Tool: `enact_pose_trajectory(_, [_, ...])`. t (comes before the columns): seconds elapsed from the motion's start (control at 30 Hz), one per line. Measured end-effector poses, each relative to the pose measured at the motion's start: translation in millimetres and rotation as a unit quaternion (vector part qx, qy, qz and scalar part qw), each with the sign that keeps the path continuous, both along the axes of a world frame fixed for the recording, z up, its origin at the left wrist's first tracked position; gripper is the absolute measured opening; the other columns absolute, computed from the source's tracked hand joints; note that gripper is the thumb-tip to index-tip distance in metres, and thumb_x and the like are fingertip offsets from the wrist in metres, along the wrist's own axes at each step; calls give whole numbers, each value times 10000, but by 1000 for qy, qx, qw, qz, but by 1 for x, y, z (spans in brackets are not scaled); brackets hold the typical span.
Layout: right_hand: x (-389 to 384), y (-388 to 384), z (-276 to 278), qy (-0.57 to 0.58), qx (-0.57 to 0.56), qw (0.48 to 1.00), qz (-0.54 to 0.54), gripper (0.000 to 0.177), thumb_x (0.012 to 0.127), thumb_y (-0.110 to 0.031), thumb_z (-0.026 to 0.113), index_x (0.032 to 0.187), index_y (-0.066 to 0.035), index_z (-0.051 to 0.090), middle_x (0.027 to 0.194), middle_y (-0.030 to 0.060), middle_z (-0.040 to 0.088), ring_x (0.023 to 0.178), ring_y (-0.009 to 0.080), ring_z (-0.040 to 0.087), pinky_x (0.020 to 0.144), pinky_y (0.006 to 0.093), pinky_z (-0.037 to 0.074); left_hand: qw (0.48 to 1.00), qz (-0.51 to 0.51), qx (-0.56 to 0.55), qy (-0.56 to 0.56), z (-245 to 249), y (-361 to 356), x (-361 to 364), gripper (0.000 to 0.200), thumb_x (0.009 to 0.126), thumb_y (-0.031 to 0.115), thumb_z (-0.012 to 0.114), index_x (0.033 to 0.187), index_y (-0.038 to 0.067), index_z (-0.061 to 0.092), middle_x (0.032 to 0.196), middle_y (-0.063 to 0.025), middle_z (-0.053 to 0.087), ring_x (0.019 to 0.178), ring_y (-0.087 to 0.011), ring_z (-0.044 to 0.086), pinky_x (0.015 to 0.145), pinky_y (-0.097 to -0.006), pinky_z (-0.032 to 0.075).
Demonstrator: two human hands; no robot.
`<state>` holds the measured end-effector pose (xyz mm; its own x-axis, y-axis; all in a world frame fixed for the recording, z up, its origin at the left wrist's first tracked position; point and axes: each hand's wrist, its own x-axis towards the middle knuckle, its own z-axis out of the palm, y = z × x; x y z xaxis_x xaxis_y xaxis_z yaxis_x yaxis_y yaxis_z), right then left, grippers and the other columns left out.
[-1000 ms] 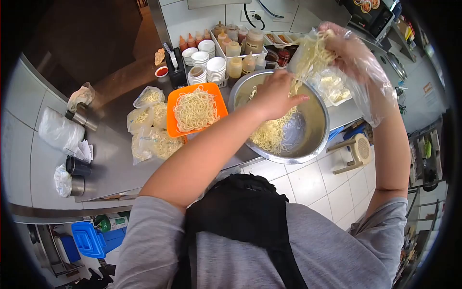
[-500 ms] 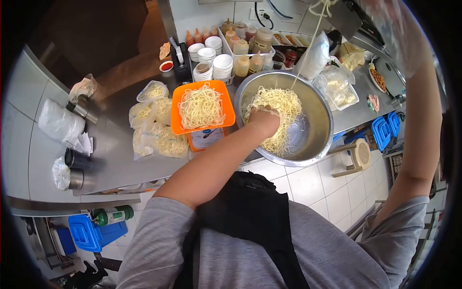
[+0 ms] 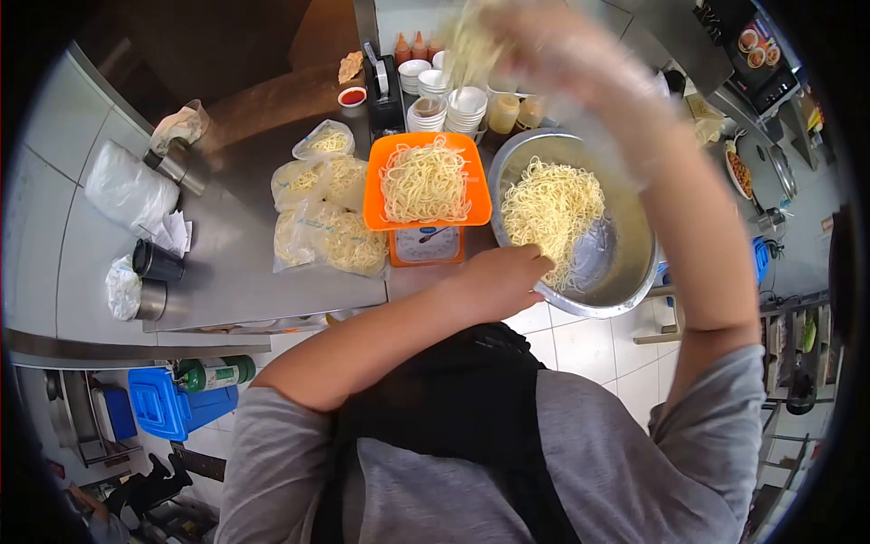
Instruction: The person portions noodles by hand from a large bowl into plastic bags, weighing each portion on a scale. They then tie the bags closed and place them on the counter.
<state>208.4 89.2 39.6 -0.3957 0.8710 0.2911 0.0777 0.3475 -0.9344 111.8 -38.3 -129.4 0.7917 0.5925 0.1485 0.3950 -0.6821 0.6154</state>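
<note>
My left hand (image 3: 509, 279) is closed over the near left rim of a large metal bowl (image 3: 634, 263), fingers inside beside the noodles and thumb outside. Pale noodles (image 3: 551, 210) are heaped in the bowl's left part. Raised high over the counter, my right hand (image 3: 544, 45), in a clear plastic glove, grips a hanging bunch of noodles (image 3: 473, 50); both are blurred. Left of the bowl, an orange container (image 3: 373, 204) full of noodles rests on an orange kitchen scale (image 3: 428, 247). The right hand and its noodles are above and behind this container.
Bags of noodles (image 3: 331, 238) lie left of the scale. Stacked white bowls (image 3: 466, 109), sauce bottles (image 3: 505, 113) and a black dispenser (image 3: 384, 95) stand behind. Metal cups (image 3: 181, 168) and a plastic-wrapped bundle (image 3: 131, 186) sit at the left wall. A stool (image 3: 666, 317) is below right.
My right hand has swung leftward and now shows noodles in its grip. My left hand has come out of the noodle heap to the bowl's near rim. The camera view has shifted.
</note>
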Motion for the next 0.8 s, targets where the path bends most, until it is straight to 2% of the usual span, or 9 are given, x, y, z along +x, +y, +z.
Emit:
enact_pose_trajectory(0.03, [-6, 11, -28, -18, -86, 996, 12, 229, 911, -112, 567, 1126, -44, 608, 1018, 71, 662, 969, 154, 643, 852, 322, 534, 1000, -5, 16, -27, -4, -5, -19, 358, 850, 209, 702, 1164, 62, 613, 1045, -105, 615, 982, -286, 639, 824, -394, 530])
enact_pose_trajectory(0.13, [-31, 1, -97, -122, -60, 990, 38, 278, 875, -104, 585, 1145, -43, 608, 1074, 119, 669, 1016, 218, 649, 904, 355, 515, 998, 36, 18, -49, -4, -11, -80, 324, 843, 191, 713, 1142, 89, 641, 962, -83, 642, 851, -257, 657, 751, -372, 538])
enact_pose_trajectory(0.17, [-33, -1, -112, -292, 86, 952, 35, 319, 852, -95, 593, 1167, -44, 605, 1101, 141, 663, 1042, 260, 640, 929, 374, 502, 997, 63, 14, -52, -4, -11, -98, 305, 844, 183, 713, 1129, 92, 653, 936, -78, 654, 799, -242, 658, 727, -360, 539])
enact_pose_trajectory(0.2, [-35, -3, -119, -448, 227, 864, 32, 362, 829, -85, 602, 1188, -46, 603, 1127, 162, 657, 1069, 301, 631, 953, 392, 489, 993, 98, 11, -61, 0, -11, -114, 271, 846, 153, 709, 1104, 84, 665, 924, -77, 664, 771, -216, 653, 708, -338, 534])
enact_pose_trajectory(0.23, [-34, -5, -121, -447, 222, 866, 30, 362, 829, -85, 602, 1188, -46, 603, 1127, 162, 657, 1069, 301, 631, 953, 392, 489, 989, 132, 9, -70, 5, -10, -128, 238, 847, 122, 705, 1079, 76, 677, 912, -76, 673, 743, -190, 648, 688, -316, 529])
enact_pose_trajectory(0.3, [-32, -12, -113, -402, 329, 855, 14, 428, 802, -65, 594, 1230, -48, 592, 1158, 169, 640, 1102, 339, 601, 983, 406, 464, 971, 224, -27, -80, 4, -7, -151, 194, 847, 58, 693, 1041, 59, 685, 913, -69, 683, 707, -143, 632, 651, -272, 507])
enact_pose_trajectory(0.47, [-26, -35, -78, -474, 273, 837, -3, 432, 832, -136, 655, 1255, -74, 595, 1196, 153, 638, 1078, 313, 626, 953, 393, 487, 938, 331, 33, -99, -3, 6, -197, 157, 858, 35, 689, 1015, 47, 686, 856, -19, 637, 659, -71, 527, 597, -211, 424])
enact_pose_trajectory(0.57, [-21, -44, -73, -509, 240, 826, -17, 443, 842, -178, 675, 1269, -93, 592, 1179, 154, 644, 1066, 308, 633, 947, 395, 490, 914, 392, 52, -93, 6, 10, -206, 157, 851, 51, 691, 1008, 59, 686, 829, -35, 625, 641, -101, 535, 573, -249, 432])
enact_pose_trajectory(0.8, [5, -52, -73, -449, 262, 849, -92, 408, 865, -163, 649, 1265, -96, 600, 1172, 160, 647, 1073, 302, 634, 916, 400, 513, 902, 401, 103, -124, 24, 22, -201, 158, 874, 64, 684, 1031, 78, 688, 883, -10, 609, 659, -72, 516, 563, -220, 401])
